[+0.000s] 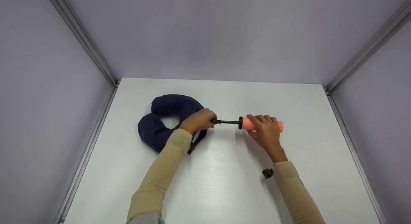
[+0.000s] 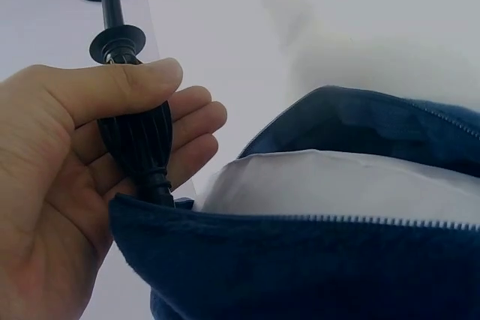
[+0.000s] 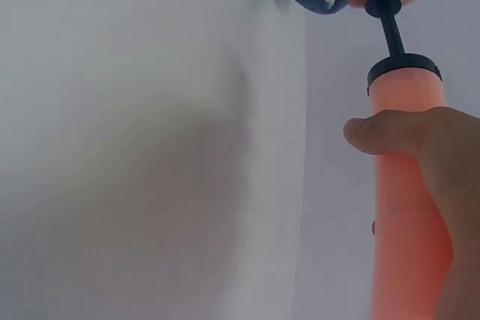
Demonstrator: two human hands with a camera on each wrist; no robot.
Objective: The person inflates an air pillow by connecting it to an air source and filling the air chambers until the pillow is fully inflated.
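Note:
A navy U-shaped neck pillow [image 1: 167,119] lies on the white table [image 1: 224,192], left of centre. My left hand [image 1: 198,120] grips the black ribbed nozzle [image 2: 139,140] of a hand pump where it meets the pillow's cover [image 2: 315,275]. In the left wrist view the zip gapes and shows a white inner bladder [image 2: 337,185]. My right hand [image 1: 265,129] wraps round the pump's pink barrel [image 1: 278,126], also seen as the barrel [image 3: 405,207] in the right wrist view. A thin black rod [image 1: 228,122] joins nozzle and barrel.
A small black cap [image 1: 267,173] lies on the table beside my right forearm. A black strap buckle [image 1: 191,149] hangs from the pillow's near end. Pale walls with metal corner rails [image 1: 93,54] enclose the table on three sides.

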